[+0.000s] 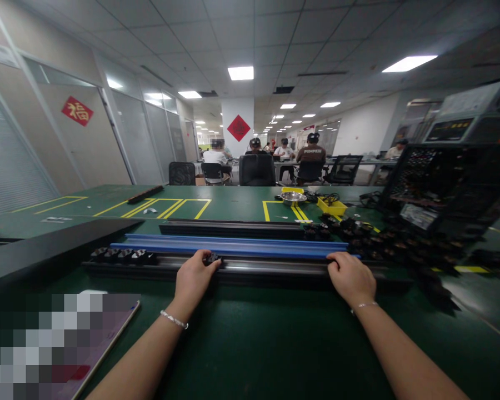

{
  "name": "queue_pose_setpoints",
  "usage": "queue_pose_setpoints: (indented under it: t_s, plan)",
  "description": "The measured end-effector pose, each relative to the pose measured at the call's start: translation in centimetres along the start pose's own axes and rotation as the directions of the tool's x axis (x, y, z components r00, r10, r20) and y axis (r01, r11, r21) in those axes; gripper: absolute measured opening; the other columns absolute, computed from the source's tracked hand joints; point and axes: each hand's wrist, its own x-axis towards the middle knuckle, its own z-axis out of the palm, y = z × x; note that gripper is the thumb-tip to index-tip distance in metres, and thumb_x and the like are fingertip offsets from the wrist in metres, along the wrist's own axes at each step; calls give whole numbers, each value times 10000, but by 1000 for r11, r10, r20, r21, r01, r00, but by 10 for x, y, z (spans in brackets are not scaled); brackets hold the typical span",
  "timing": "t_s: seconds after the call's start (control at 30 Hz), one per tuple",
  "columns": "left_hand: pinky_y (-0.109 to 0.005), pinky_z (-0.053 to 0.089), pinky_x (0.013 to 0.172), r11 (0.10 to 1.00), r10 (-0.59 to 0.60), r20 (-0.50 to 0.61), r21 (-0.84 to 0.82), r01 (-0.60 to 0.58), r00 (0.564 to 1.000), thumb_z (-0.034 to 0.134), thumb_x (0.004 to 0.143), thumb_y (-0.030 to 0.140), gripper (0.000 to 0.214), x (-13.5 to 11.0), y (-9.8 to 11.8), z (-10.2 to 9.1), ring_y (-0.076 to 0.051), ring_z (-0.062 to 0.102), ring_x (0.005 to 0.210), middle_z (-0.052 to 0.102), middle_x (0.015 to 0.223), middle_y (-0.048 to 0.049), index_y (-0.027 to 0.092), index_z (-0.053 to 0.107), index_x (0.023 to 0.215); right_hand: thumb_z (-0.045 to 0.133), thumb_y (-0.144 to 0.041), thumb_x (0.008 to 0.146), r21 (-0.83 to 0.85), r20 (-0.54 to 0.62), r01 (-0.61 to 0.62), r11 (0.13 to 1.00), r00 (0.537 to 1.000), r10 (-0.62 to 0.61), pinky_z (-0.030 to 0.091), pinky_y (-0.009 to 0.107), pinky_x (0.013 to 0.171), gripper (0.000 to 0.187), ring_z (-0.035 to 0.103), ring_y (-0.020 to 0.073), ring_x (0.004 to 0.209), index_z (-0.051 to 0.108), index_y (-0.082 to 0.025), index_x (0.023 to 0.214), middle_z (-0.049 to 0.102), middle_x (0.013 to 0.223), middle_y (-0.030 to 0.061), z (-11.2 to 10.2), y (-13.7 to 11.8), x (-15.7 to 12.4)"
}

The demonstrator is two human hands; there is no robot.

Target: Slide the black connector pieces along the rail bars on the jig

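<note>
A long black rail [270,269] lies crosswise on the table in front of me. My left hand [195,278] pinches a small black part [212,259] between thumb and fingers, at the rail's top. Toward the rail's right end, my right hand [352,279] is closed over its edge, the fingertips near a blue rail [237,244]. That blue rail runs along just behind the black one. Several small black parts with shiny metal tops [125,254] sit in a row at the left end. What lies under my right fingers is partly hidden.
Another black rail [233,228] lies farther back. Many loose black parts [383,244] are heaped at right, near an opened computer case [425,183]. A metal bowl [293,198] and yellow tray [331,207] stand behind. A tablet-like panel [116,316] lies front left.
</note>
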Motion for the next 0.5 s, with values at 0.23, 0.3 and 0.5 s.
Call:
queue_pose_setpoints:
  t_s: [0.23,0.3,0.5]
  plan:
    - [-264,431,727,1000,-11,16,3,11,1000,561,771,422,357,-1,1,-2,-203,626,905,687,969,-39,228,587,1070,384,-189,763,16,-12,4,1000,1000,-3,401,323,690,290,568,187,836,654,-207,869,658,963,38,-1,0,-1]
    - [-266,432,736,1000,-13,28,5,13,1000,563,771,422,365,-1,2,-2,-204,626,914,687,982,-38,234,587,1083,388,-186,760,17,-17,11,1000,1000,-11,400,322,689,288,567,186,829,657,-206,863,660,956,40,-1,0,-1]
    - [-267,436,740,1000,4,38,-9,-4,999,560,781,416,365,-3,7,0,-206,625,926,686,996,-42,230,589,1094,378,-189,770,-2,-5,17,1000,1000,-17,395,325,702,295,567,191,841,653,-200,879,659,962,43,0,1,-1]
